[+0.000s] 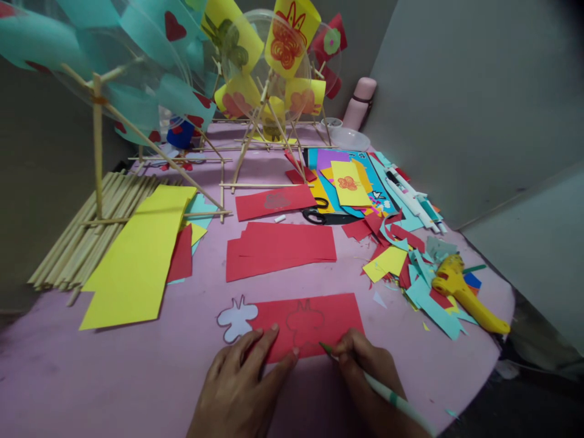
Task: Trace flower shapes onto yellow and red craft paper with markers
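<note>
A red paper strip (pixel 342 313) lies before me with a butterfly outline (pixel 305 319) drawn in dark lines on it. My left hand (pixel 244 377) rests flat, its spread fingers pressing on the strip's lower left part. Beyond those fingertips, a white butterfly cutout (pixel 237 319) with a dark edge overlaps the strip's left end. My right hand (pixel 365 368) is closed around a white felt-tip pen (pixel 387 394) with a green tip. That tip is at the paper, by the lower right of the outline.
More red strips (pixel 280 249) lie ahead, with black-handled scissors (pixel 316 213) beyond. Yellow strips (pixel 137 255) and bundled sticks (pixel 82 243) are on the left. Paper scraps (pixel 422 286) and a yellow glue gun (pixel 469 295) sit at right. Stick-framed wheels (pixel 269 73) stand behind.
</note>
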A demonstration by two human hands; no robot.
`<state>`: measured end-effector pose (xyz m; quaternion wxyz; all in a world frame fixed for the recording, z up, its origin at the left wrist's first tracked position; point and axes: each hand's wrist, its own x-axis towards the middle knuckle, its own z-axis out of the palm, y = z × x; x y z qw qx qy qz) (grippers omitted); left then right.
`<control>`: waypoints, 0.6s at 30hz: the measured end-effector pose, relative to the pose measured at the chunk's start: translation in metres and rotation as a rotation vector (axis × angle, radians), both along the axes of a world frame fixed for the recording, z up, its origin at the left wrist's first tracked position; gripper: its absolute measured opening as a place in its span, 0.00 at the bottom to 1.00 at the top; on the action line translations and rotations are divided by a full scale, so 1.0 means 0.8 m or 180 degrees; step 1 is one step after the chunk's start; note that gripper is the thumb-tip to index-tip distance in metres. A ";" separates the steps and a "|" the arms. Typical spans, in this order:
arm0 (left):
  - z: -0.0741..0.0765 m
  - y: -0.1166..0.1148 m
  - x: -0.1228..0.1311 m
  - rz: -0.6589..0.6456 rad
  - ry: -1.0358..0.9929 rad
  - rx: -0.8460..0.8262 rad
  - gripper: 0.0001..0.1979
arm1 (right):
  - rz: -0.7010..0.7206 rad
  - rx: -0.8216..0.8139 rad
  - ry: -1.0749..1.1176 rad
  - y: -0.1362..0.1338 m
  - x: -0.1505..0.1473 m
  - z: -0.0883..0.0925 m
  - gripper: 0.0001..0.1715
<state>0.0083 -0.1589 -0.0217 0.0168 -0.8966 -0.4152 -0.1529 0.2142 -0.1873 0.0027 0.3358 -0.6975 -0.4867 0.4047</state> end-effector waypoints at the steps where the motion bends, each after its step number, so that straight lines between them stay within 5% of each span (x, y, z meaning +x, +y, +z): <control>1: -0.001 0.000 0.000 0.0003 0.0001 -0.0013 0.25 | -0.0006 -0.0003 0.0020 0.000 0.000 0.001 0.09; 18: -0.003 -0.003 -0.002 -0.0037 0.0037 -0.0155 0.26 | -0.0158 -0.0093 0.0090 0.003 -0.001 0.006 0.09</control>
